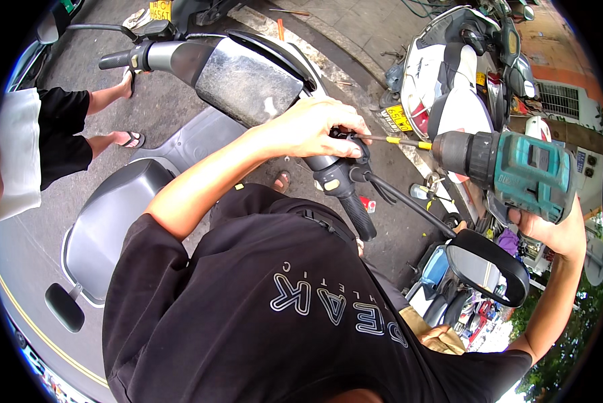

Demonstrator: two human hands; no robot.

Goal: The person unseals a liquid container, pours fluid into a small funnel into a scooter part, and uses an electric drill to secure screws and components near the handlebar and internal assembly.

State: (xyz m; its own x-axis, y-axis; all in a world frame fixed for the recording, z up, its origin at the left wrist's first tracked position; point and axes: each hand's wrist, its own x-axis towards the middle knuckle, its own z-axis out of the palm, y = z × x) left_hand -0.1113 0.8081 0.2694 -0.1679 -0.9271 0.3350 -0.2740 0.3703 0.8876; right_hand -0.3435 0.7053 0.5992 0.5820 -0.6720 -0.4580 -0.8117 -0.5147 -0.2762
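My right hand (549, 232) is wrapped round the grip of a teal and black cordless drill (533, 168), held sideways at the right. From its chuck a long thin screwdriver bit (398, 140) with a yellow band points left. The bit's tip reaches the black lever mount (348, 144) on a scooter's handlebar. Around that mount curl the fingers of my left hand (311, 124), closed beside the tip, so the exact contact is hidden. Below it are a grey switch housing (331, 180) and a black rubber handlebar grip (356, 216).
A rear-view mirror (486, 269) on a black stem juts out below the drill. The scooter's seat (117, 208) is at left, near a person in black shorts (63, 134). A white scooter (452, 87) stands beyond the kerb. Other parked vehicles (442, 302) show at lower right.
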